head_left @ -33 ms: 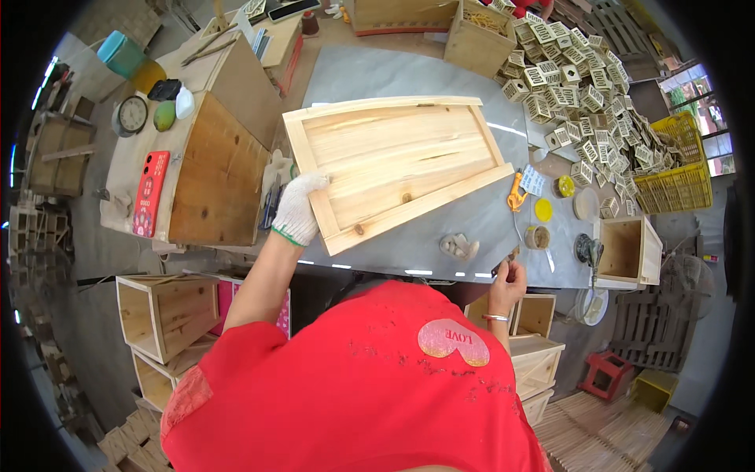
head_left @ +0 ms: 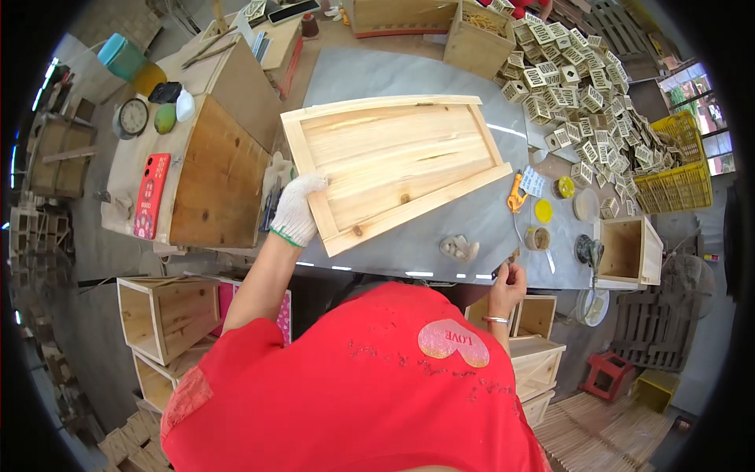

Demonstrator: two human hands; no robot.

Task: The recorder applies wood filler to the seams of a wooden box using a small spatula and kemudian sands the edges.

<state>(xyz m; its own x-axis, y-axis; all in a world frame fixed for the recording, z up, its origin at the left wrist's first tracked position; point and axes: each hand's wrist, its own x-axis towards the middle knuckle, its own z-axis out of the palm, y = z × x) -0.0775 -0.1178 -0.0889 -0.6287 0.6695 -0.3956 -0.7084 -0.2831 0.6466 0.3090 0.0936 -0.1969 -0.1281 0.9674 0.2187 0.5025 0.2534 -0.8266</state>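
Observation:
My left hand (head_left: 297, 206), in a white knit glove with a green cuff, grips the near left corner of a pale wooden box (head_left: 397, 169). The box has a raised rim and a knotty panel inside, and is held slanted over the grey tabletop (head_left: 409, 250). My right hand (head_left: 510, 289) is bare, with a bracelet at the wrist. Its fingers are pinched at the table's near edge around a small thin dark thing, too small to name. A small open jar (head_left: 537, 237) of brownish paste stands just beyond it, and a clear bag (head_left: 459, 248) lies to its left.
Orange-handled scissors (head_left: 517, 193) and a yellow lid (head_left: 543, 209) lie right of the box. Many small slatted wooden pieces (head_left: 578, 102) are heaped at the far right beside a yellow crate (head_left: 676, 169). A wooden cabinet (head_left: 224, 169) stands left; wooden boxes (head_left: 169, 315) are stacked below.

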